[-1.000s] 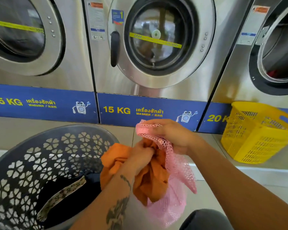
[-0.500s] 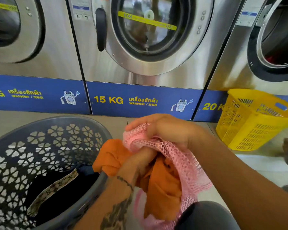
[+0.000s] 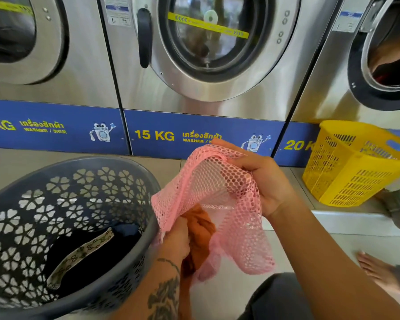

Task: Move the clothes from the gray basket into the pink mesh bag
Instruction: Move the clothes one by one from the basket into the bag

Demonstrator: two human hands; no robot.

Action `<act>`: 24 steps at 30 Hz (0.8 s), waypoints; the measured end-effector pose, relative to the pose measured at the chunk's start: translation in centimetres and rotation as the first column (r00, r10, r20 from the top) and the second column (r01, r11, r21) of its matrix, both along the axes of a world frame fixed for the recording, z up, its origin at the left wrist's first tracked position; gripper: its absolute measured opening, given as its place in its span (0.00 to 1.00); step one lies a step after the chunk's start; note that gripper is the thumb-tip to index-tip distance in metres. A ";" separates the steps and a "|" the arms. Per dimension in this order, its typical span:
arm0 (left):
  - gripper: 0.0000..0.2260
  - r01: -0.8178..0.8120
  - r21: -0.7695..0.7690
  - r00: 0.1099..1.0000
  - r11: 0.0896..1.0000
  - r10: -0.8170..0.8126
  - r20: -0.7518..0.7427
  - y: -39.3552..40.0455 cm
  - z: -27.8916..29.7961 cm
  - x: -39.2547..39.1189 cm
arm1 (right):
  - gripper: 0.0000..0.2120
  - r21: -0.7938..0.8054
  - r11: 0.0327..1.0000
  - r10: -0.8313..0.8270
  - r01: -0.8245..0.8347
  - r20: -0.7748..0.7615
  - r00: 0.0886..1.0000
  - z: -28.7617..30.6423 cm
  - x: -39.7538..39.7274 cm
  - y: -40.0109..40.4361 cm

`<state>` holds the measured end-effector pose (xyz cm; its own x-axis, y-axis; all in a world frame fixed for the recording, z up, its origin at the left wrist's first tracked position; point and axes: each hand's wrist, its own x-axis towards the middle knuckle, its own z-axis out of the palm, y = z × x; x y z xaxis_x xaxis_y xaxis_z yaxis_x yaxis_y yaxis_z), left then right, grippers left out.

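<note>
The gray basket (image 3: 62, 185) with flower-shaped holes stands at the lower left. Inside it lies a dark garment (image 3: 95, 257) with a patterned beige band. My right hand (image 3: 261, 181) grips the upper rim of the pink mesh bag (image 3: 217, 188) and holds its mouth up. An orange garment (image 3: 201, 232) sits mostly inside the bag, with its lower part hanging below. My left hand (image 3: 178, 241) is closed on the orange garment at the bag's lower opening edge, right beside the basket's rim.
Steel front-loading washers (image 3: 206, 49) with blue "15 KG" panels line the wall ahead. A yellow plastic basket (image 3: 351, 165) stands on the raised step at the right. Another person's bare foot (image 3: 376, 271) rests on the floor at the lower right. My knee (image 3: 280, 296) is below the bag.
The orange garment has gone from hanging outside over the basket rim to lying mostly inside the pink bag. My right hand raised and spread the bag's mouth. My left hand pushed downward.
</note>
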<state>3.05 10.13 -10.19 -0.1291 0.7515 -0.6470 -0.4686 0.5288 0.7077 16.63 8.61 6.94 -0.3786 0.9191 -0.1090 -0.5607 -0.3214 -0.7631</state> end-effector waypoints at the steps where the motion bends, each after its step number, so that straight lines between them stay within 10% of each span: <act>1: 0.11 0.037 0.009 0.997 0.999 -0.036 -0.064 -0.4 0.0 -0.1 | 0.22 0.000 1.000 -0.014 0.014 0.006 1.000 -0.1 -0.2 0.1; 11: 0.19 0.441 -0.071 0.771 0.895 -0.418 -0.480 0.7 2.8 -0.7 | 0.19 0.013 0.978 -0.192 0.207 0.429 0.883 -4.7 -0.9 1.6; 16: 0.19 0.643 -0.104 0.546 0.759 -0.549 -0.632 -0.3 4.2 -3.5 | 0.20 0.413 0.911 -0.378 -0.002 0.835 0.400 -6.3 -0.5 1.5; 24: 0.20 0.799 -0.094 0.358 0.594 -0.596 -0.719 -3.3 4.5 -4.3 | 0.20 0.384 0.915 -0.337 -0.127 0.897 0.285 -5.2 0.6 0.2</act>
<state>-1.27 6.84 -5.67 0.2421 0.8730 -0.4234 0.5962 0.2103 0.7748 17.24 8.77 1.71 -0.1206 0.9926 -0.0103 0.6061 0.0654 -0.7927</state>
